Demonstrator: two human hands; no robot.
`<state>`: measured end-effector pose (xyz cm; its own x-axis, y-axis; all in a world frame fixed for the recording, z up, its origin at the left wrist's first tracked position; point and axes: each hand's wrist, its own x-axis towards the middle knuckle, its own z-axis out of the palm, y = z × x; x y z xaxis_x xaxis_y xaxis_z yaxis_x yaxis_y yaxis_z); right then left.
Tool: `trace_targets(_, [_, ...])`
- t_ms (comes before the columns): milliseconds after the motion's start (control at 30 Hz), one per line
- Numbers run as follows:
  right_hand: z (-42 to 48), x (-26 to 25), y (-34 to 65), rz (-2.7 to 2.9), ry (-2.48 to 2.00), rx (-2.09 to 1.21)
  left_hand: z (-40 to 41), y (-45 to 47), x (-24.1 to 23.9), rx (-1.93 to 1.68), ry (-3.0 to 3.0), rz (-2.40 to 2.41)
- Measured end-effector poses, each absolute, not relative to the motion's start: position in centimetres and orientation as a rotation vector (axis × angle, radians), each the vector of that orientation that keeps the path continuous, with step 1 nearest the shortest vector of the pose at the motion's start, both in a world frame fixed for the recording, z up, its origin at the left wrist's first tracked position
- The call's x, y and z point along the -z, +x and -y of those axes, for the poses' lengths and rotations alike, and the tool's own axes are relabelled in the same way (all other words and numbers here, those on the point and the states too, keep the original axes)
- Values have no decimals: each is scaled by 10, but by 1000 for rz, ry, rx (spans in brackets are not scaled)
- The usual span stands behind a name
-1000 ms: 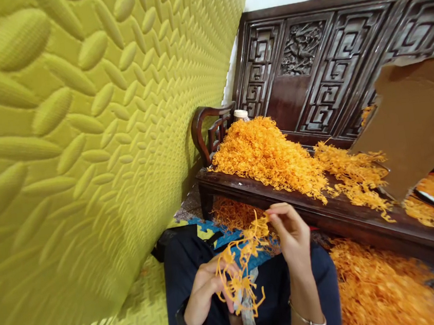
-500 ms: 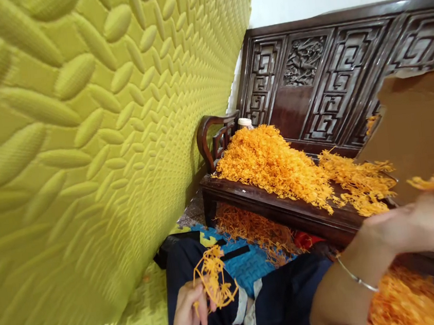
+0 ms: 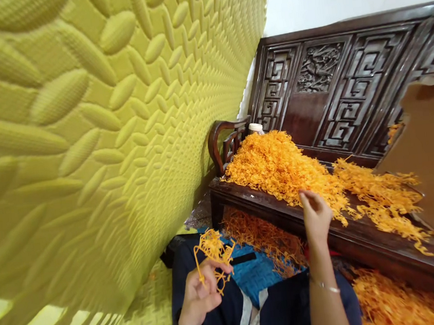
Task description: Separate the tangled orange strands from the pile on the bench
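Observation:
My left hand [image 3: 202, 294] is closed around a small tangle of thin orange plastic pieces [image 3: 212, 245], with thin stems and loops sticking out between and above the fingers. It is held over my left leg. My right hand [image 3: 318, 216] is at the front edge of a large heap of the same orange pieces [image 3: 274, 159]. Thumb and fingertips come together in a pinch against the heap; whether a piece is between them is too small to tell. The heap lies on a dark wooden bench [image 3: 260, 202].
Yellow textured foam matting [image 3: 148, 102] stands as a wall on the left. A brown cardboard piece [image 3: 429, 150] leans at the right, beside more orange pieces [image 3: 384, 202]. Further pieces lie under the bench [image 3: 259, 235] and at lower right [image 3: 394, 296]. A white-lidded jar [image 3: 255, 128] stands behind the heap.
My right hand has moved left from beside the cardboard, where an orange piece was at its fingertips, to the heap's front edge. My left hand has turned slightly, still holding its tangle.

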<state>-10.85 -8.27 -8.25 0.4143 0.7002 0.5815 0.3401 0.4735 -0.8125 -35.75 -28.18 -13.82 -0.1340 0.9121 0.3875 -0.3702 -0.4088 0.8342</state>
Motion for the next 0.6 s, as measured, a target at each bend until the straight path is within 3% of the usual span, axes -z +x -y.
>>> trace_targets(100, [135, 93, -138, 1313, -967, -809, 275, -352, 128, -1745, 1118, -667])
trace_targets(200, [175, 91, -160, 1369, -865, -1098, 272, -345, 115, -1756, 1087, -673])
trace_targets(467, [204, 81, -183, 1399, -677, -1429, 275, -334, 113, -1644, 1036, -700])
trace_targets(600, [203, 82, -191, 1450, -734, -1393, 276, -327, 117, -1586, 1006, -652])
